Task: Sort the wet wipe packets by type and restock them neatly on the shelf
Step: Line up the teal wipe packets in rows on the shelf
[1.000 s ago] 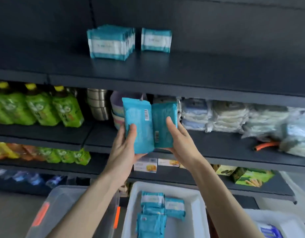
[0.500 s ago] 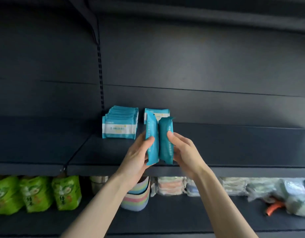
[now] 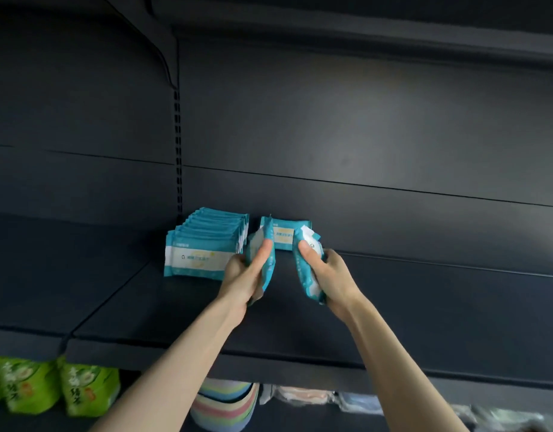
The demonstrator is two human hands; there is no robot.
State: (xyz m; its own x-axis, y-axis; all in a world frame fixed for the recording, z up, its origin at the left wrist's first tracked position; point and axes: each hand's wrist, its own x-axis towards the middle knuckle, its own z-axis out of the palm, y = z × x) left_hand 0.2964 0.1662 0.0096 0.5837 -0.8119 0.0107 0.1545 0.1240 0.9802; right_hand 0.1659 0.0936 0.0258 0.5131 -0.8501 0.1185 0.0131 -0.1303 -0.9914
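Note:
Over the dark shelf (image 3: 393, 300), each of my hands holds one teal wet wipe packet. My left hand (image 3: 244, 275) grips the left packet (image 3: 267, 263) upright, just right of a standing row of several teal-and-white packets (image 3: 203, 247). My right hand (image 3: 328, 275) grips the right packet (image 3: 306, 269), tilted, its white label showing at the top. Behind and between the two held packets a single packet (image 3: 283, 236) stands against the back wall. The two held packets are apart.
The shelf runs on bare to the right and to the left of the row. Below, green pouches (image 3: 51, 388) sit at the left, stacked pastel bowls (image 3: 225, 406) in the middle and plastic-wrapped goods (image 3: 315, 397) to the right. A slotted upright (image 3: 177, 151) divides the back wall.
Both hands rose from the lower shelf level and reached deeper onto the upper shelf. The two packets, held together before, have come apart and now sit near the standing packets.

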